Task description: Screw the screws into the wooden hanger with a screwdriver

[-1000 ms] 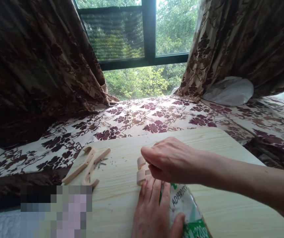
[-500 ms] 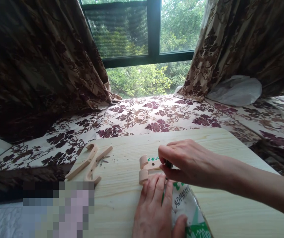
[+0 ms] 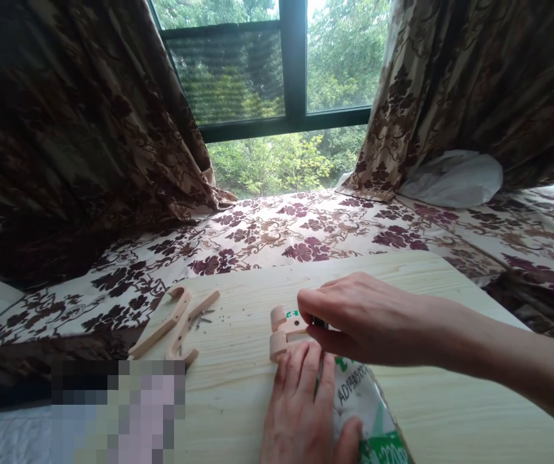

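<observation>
My left hand (image 3: 301, 403) lies flat with outstretched fingers, pressing on the nearer of two pale wooden hooks (image 3: 277, 347). Under its palm and thumb is a white and green printed package piece (image 3: 371, 412). Closed around a small dark tool (image 3: 319, 321), my right hand (image 3: 349, 316) is just above the farther wooden hook (image 3: 279, 316), whose screw hole shows beside the fingers. Most of the tool, including its tip, is hidden by my hand. The hooks' right ends are covered by both hands.
Two more wooden hooks (image 3: 179, 325) lie at the left of the pale wooden table (image 3: 229, 393), with several screws (image 3: 203, 318) and small crumbs beside them. Behind the table are a floral-covered ledge (image 3: 257, 238), curtains, a window and a white plastic bag (image 3: 453, 179).
My right hand has shifted slightly left, its grip turned a little around the dark tool. My left hand stays pressed down. The whole view has moved slightly.
</observation>
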`<state>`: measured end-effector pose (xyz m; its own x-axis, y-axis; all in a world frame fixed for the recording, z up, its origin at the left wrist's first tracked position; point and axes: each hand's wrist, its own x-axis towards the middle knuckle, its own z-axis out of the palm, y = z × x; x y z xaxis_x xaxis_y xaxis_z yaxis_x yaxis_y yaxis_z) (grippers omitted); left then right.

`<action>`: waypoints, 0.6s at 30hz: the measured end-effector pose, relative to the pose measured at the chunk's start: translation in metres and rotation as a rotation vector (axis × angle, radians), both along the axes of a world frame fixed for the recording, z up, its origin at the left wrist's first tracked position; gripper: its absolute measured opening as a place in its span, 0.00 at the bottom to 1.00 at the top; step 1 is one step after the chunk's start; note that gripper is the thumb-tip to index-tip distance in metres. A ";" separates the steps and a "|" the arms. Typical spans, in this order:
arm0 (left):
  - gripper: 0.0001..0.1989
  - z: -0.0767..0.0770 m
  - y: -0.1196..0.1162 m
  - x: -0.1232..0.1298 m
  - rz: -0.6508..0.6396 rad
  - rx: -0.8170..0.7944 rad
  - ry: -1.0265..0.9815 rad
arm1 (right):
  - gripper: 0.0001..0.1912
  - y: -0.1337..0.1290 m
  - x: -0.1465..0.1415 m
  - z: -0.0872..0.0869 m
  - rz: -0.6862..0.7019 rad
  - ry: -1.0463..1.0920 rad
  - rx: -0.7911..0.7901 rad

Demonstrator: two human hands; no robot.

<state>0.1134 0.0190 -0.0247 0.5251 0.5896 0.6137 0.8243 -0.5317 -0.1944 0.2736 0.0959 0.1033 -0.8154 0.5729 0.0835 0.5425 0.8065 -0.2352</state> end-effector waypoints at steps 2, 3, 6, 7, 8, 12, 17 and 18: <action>0.26 -0.010 0.004 0.002 -0.018 0.031 0.001 | 0.03 -0.003 -0.001 -0.003 -0.023 0.011 0.017; 0.25 -0.018 0.006 0.004 -0.023 0.065 -0.016 | 0.04 -0.004 -0.002 -0.005 -0.038 0.017 0.026; 0.17 -0.042 0.013 0.014 0.071 0.251 -0.315 | 0.06 -0.007 -0.002 -0.010 -0.073 0.034 0.042; 0.18 -0.048 0.015 0.016 0.087 0.302 -0.414 | 0.06 -0.007 -0.002 -0.012 -0.078 0.040 0.046; 0.19 -0.052 0.017 0.018 0.082 0.315 -0.439 | 0.06 -0.007 -0.001 -0.013 -0.078 0.045 0.049; 0.18 -0.049 0.020 0.017 0.068 0.273 -0.280 | 0.07 -0.002 0.000 -0.017 -0.095 0.065 0.067; 0.18 -0.060 0.044 0.031 0.114 0.532 -0.543 | 0.08 0.005 0.002 -0.022 -0.150 0.170 0.048; 0.19 -0.064 0.052 0.036 0.117 0.585 -0.603 | 0.07 0.005 0.003 -0.024 -0.155 0.195 0.041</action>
<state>0.1493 0.0708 -0.0889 -0.0350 0.1203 0.9921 0.9187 -0.3869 0.0793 0.2770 0.1006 0.0796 -0.6845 0.6824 0.2565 0.6077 0.7284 -0.3163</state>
